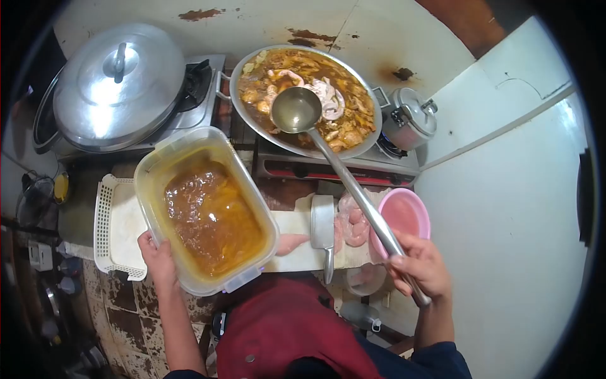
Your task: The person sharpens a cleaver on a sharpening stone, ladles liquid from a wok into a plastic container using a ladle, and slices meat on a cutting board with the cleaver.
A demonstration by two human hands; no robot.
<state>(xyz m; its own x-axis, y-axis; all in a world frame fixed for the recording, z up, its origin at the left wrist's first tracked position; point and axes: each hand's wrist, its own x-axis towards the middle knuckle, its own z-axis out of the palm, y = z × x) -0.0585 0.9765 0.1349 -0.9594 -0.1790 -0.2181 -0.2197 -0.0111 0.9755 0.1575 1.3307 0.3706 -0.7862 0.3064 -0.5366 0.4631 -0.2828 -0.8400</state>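
Observation:
My left hand (160, 258) grips the left side of a clear plastic tub (273, 237) that holds brown, oily liquid. The tub is held up in front of me, tilted a little. My right hand (419, 265) is closed around the handle of a metal ladle (297, 110). The ladle's bowl is over a wide metal pan (236, 95) on the stove. Pieces of meat in brown sauce fill the pan, with pale pieces near its middle.
A large lidded pot (120, 88) stands at the left. A pressure cooker (410, 120) is right of the pan. Below lie a white basket (104, 221), a cleaver (322, 222) and raw meat (292, 243) on a board, and a pink bowl (404, 215).

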